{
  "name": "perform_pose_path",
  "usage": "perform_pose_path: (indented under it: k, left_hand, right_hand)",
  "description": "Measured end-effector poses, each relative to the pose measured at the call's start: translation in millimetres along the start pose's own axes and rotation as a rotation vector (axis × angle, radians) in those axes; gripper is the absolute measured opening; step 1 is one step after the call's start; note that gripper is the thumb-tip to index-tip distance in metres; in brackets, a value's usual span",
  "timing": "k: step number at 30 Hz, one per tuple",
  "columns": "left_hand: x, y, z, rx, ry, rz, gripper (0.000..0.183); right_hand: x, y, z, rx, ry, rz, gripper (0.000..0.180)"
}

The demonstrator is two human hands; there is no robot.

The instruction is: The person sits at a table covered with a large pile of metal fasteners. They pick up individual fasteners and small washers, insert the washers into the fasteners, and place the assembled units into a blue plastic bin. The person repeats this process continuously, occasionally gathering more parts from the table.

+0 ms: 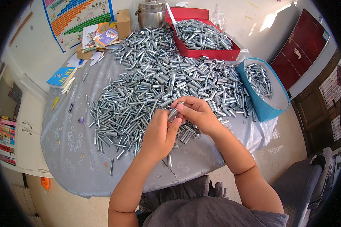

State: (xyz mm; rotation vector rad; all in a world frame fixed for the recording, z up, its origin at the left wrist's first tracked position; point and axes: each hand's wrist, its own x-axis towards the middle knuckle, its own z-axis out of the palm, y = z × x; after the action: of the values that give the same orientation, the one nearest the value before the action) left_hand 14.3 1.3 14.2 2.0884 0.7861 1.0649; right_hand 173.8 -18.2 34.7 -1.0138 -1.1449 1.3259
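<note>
Between my two hands, above the near side of a large heap, is a metal sleeve [173, 113]. My left hand [160, 133] grips its lower end with thumb and fingers. At its upper end, my right hand [197, 113] pinches it with the thumb on top; whether a bolt sits inside is hidden by the fingers. Under and around the hands spreads the heap of loose hardware: thin bolts [122, 113] on the left, wider metal sleeves [170, 79] in the middle and right. Small nuts or rings [196, 133] lie just below my right hand.
A red box [207, 54] full of metal parts stands at the back, near a steel pot [152, 17]. On the right is a blue fabric bin [265, 107] holding more parts. Books [61, 76], a yellow pen [54, 103] and a single bolt [111, 166] lie on the grey tablecloth [74, 170].
</note>
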Motion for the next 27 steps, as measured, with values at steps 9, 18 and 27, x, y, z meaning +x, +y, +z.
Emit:
perform_pose_path:
  k: [9,18,27]
  left_hand:
    - [-6,8,7,-0.602,-0.053,-0.455,0.033]
    - [5,4,-3,-0.969,-0.111,-0.794,0.036]
    - [4,9,-3,-1.012,-0.066,-0.791,0.035]
  right_hand:
    - [2,15,0,0.305,-0.063,0.232,0.027]
    - [4,17,-7,0.721,-0.285,0.308,0.023]
    - [2,11,-3,0.744,-0.273,0.349,0.025]
